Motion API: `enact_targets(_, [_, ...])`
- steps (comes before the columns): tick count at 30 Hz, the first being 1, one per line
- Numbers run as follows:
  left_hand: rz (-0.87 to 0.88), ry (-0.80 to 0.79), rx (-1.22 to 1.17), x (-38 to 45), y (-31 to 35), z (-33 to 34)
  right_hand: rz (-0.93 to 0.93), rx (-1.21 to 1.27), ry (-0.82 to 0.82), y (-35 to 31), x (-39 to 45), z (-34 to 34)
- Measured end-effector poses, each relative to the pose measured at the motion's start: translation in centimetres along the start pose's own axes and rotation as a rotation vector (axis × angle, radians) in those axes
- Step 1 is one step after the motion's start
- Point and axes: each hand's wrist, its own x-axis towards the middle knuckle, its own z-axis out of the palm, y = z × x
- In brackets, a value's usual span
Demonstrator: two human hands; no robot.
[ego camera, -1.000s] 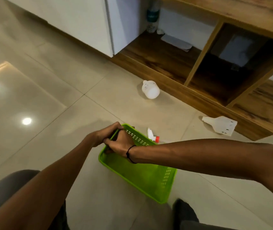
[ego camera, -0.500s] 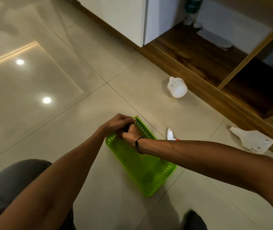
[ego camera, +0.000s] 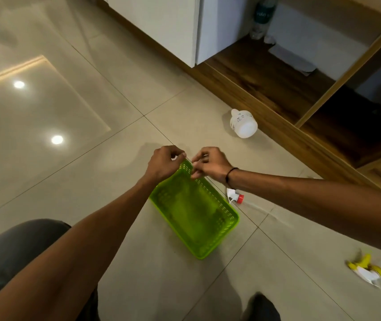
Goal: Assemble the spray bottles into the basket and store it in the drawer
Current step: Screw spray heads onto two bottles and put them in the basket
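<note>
I am seeing my left hand and right hand curling their grip at the far rim of the perforated lime-green plastic basket, mid-frame on the floor; what they pinch I cannot tell.

A round white plastic bottle is lying upper right.

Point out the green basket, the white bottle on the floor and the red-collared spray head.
green basket (ego camera: 232,224): head view, on the right-hand rim near the corner.
white bottle (ego camera: 244,123): head view, on the middle of its side.
spray head (ego camera: 235,197): head view, on the white part beside the red collar.
</note>
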Motion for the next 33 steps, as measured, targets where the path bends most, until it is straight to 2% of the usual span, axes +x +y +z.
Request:
enact_targets(4, [0.026, 0.090, 0.038, -0.3, 1.7, 0.9, -0.053, -0.043, 0.126, 1.8, -0.6, -3.8])
enact_targets(7, [0.046, 0.108, -0.005, 0.0, 3.1, 1.7, -0.141, -0.319, 0.126, 3.6, -0.5, -4.5])
enact_targets(10, [0.072, 0.092, -0.072, 0.2, 4.3, 2.6, -0.235, -0.729, 0.041, 5.5, -0.6, -6.2])
enact_targets(13, [0.072, 0.074, -0.116, 0.5, 5.1, 3.4, -0.171, -1.062, -0.104, 8.4, -1.4, -7.6])
enact_targets(15, [0.061, 0.067, -0.113, 0.7, 5.6, 4.0, -0.118, -1.171, -0.135, 10.2, -1.9, -8.0])
enact_targets(19, [0.052, 0.057, -0.125, 1.3, 7.1, 5.6, -0.061, -1.148, -0.089, 11.7, -1.6, -8.1])
enact_targets(25, [0.048, 0.024, -0.146, 2.3, 9.1, 7.6, -0.020, -1.115, -0.130, 12.5, -0.9, -8.0])
enact_targets(28, [0.009, 0.016, -0.157, 3.6, 10.3, 8.4, -0.001, -1.037, -0.041, 11.4, -0.2, -9.0])
enact_targets(33, [-0.200, -0.019, -0.336, 7.7, 12.4, 9.8, -0.017, -0.905, 0.135, 9.2, 1.7, -12.1])
